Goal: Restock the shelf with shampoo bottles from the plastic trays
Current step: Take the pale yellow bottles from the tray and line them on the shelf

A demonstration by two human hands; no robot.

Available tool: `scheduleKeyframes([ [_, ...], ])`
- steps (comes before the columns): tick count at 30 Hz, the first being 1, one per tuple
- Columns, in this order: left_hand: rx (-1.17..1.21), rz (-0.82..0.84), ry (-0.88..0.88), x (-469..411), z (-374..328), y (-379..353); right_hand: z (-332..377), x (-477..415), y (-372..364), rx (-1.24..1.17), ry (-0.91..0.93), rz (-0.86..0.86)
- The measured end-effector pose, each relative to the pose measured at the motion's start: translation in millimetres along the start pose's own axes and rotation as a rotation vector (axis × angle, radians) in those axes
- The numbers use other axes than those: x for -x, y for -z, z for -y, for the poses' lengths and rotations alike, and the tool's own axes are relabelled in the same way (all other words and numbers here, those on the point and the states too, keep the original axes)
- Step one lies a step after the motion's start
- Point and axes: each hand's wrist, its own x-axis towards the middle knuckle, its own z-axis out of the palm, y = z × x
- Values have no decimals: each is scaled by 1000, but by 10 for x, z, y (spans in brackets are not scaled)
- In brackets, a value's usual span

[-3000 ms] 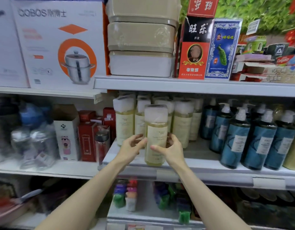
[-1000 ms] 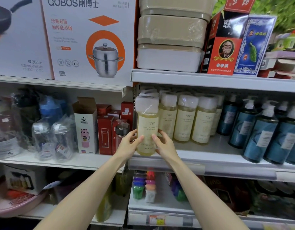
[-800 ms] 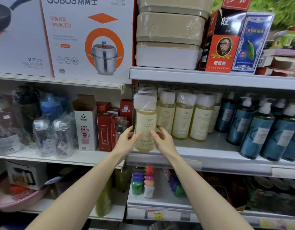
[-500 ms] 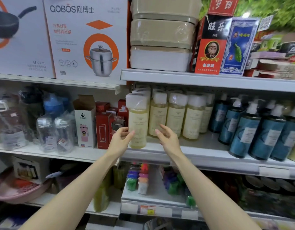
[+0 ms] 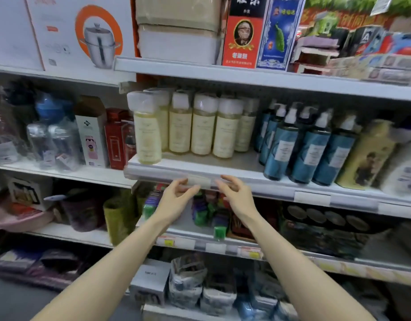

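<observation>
Half a second ago your 2 hands were up at the pale yellow shampoo bottle point(image 5: 147, 133); now they have let go and dropped below the shelf point(image 5: 246, 176) edge. Your left hand point(image 5: 174, 200) and right hand point(image 5: 237, 198) sit at the centre of the frame, slightly apart from each other, fingers loosely curled and holding nothing, just in front of the price strip. The bottle stands upright on its own at the front left corner of that shelf, left of centre, ahead of the row of matching bottles point(image 5: 202, 128) behind and to its right. So this 1 bottle looks placed. Blue pump bottles point(image 5: 311, 144) fill the right side. No plastic tray is in view, so you probably need to turn back for another bottle.
</observation>
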Motion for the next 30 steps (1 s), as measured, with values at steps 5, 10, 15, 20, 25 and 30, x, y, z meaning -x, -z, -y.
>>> scheduleKeyframes([
  [5,-50,29,126,344,416,-403,-520,327,285,17,-128,48],
  [10,-71,56,301,573,903,-667,-1107,639,436,27,-304,108],
  [15,-96,99,499,781,1691,-888,-1907,1000,504,44,-483,108],
  [20,-86,143,705,1026,2725,-1048,-2890,1351,386,4,-682,117],
  [25,-48,113,907,1315,3990,-1109,-4004,1657,206,16,-851,88],
  [30,-90,97,1012,1569,5144,-1163,-5111,2008,-86,39,-948,55],
])
